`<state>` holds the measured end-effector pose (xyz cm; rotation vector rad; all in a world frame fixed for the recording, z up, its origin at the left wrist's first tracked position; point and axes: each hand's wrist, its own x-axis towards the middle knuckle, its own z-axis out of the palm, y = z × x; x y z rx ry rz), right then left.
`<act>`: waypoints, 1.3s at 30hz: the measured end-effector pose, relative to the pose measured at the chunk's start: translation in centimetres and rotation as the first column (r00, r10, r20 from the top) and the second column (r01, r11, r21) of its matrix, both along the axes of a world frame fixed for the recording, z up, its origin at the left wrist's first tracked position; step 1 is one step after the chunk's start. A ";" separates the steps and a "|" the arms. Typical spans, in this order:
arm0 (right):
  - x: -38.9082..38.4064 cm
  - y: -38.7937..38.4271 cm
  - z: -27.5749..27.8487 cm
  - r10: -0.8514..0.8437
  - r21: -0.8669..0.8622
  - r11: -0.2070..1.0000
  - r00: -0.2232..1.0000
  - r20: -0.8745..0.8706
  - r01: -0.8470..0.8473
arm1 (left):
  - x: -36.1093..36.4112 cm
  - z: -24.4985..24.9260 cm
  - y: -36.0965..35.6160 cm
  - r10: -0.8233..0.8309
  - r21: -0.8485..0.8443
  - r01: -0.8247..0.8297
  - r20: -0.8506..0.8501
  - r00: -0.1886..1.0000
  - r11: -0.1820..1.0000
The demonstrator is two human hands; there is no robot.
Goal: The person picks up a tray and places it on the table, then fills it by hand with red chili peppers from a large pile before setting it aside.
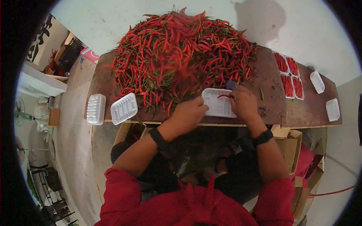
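Observation:
A white plastic tray [218, 106] lies at the table's front edge, between my two hands. My right hand [243, 102] is closed on a red chili [224, 96], which it holds over the tray's upper right part. At the tray's left edge is my left hand [189, 113], its fingers closed together; whether they pinch the rim or something small is hidden. Behind both hands rises a large heap of red chilies [181, 49] with green stems. A small dark purple object [231, 85] sits just behind the tray, near my right hand.
White trays, one stack [96, 109] and another tray [124, 109], lie at the left. Several trays filled with chilies [288, 87] stand at the right, beyond a green chili [261, 93]. Two more white trays [317, 82] [333, 109] are farther right. Cardboard boxes [288, 150] are below the table.

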<state>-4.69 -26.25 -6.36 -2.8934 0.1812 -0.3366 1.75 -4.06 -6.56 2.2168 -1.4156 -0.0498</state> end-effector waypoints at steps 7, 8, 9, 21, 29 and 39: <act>0.6 -0.2 -0.4 0.013 -0.026 1.000 1.000 -0.020 -0.013 | 0.6 -0.9 -0.3 -0.129 0.038 0.126 0.093 0.987 0.991; 0.6 -0.3 -0.5 0.017 -0.037 0.999 0.999 -0.030 -0.018 | 0.6 -0.9 -0.1 -0.142 0.029 0.140 0.114 0.983 0.990; 0.6 -0.2 -0.5 0.017 -0.037 0.999 0.999 -0.031 -0.018 | 0.6 -0.9 0.0 -0.156 0.021 0.154 0.135 0.979 0.988; 0.9 0.2 -0.7 -0.017 -0.041 0.999 0.999 -0.047 0.015 | 0.4 -0.3 0.7 -0.175 0.100 0.165 0.103 0.979 0.981; 0.4 0.6 0.5 -0.028 0.001 1.000 0.999 -0.020 0.028 | 1.8 1.3 1.4 0.018 0.074 -0.025 0.096 0.995 0.997; 0.2 2.0 1.9 0.096 0.039 0.995 0.995 -0.001 -0.096 | 3.1 0.5 2.0 0.317 0.108 -0.335 0.152 0.936 0.936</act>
